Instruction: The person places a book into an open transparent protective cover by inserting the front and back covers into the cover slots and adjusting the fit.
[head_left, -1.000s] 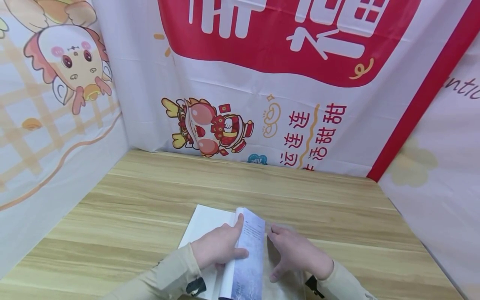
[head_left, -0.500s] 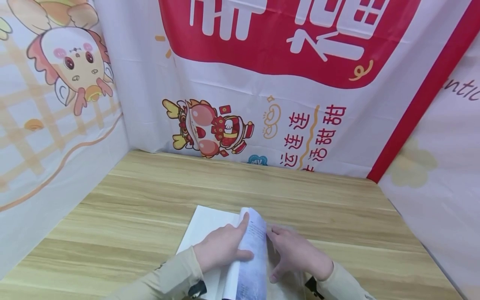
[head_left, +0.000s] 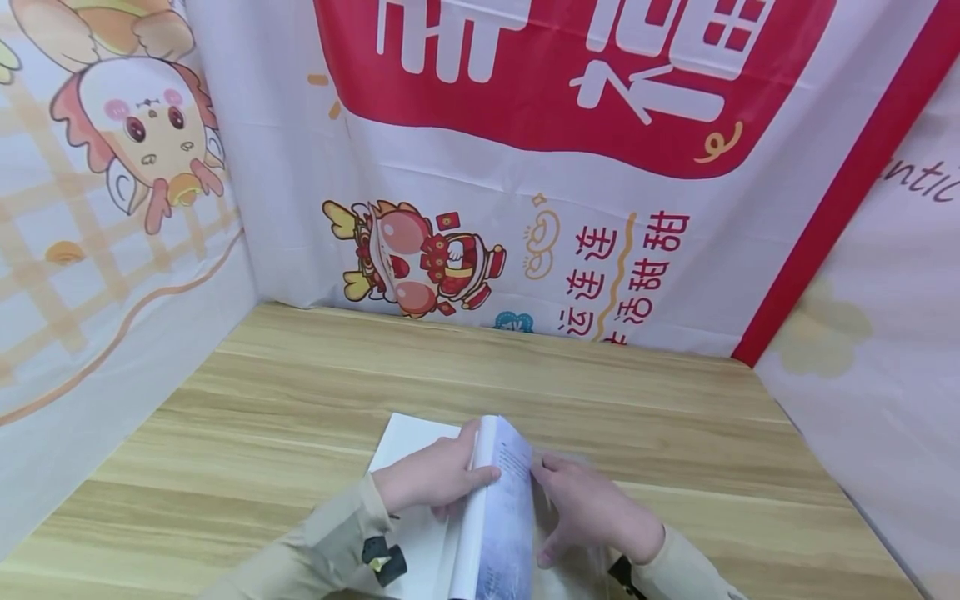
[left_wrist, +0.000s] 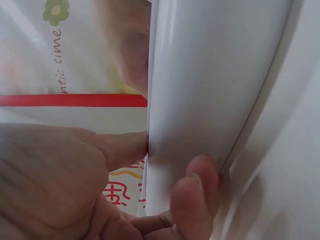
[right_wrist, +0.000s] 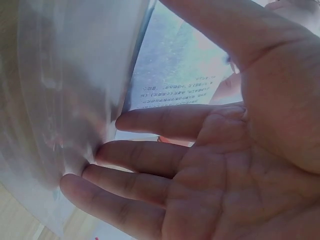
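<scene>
A book (head_left: 506,508) stands partly raised near the table's front, its bluish printed side with small text facing right. A plain white page or cover (head_left: 411,437) lies flat to its left. My left hand (head_left: 435,473) grips the raised part, thumb on the printed side and fingers on the white curved side (left_wrist: 205,75). To the right, a clear plastic book cover (right_wrist: 65,90) spreads out over the table. My right hand (head_left: 596,508) rests on this plastic beside the book, fingers nearly straight, fingertips pressing the film.
The wood-grain table (head_left: 262,433) extends behind and to both sides of the book. A white and red printed cloth (head_left: 450,142) hangs at the back. More printed cloth walls (head_left: 112,275) close off the left and right sides.
My left hand has drawn its thumb and fingers in around the raised part, which has shifted slightly right. The right hand has stayed almost still on the plastic.
</scene>
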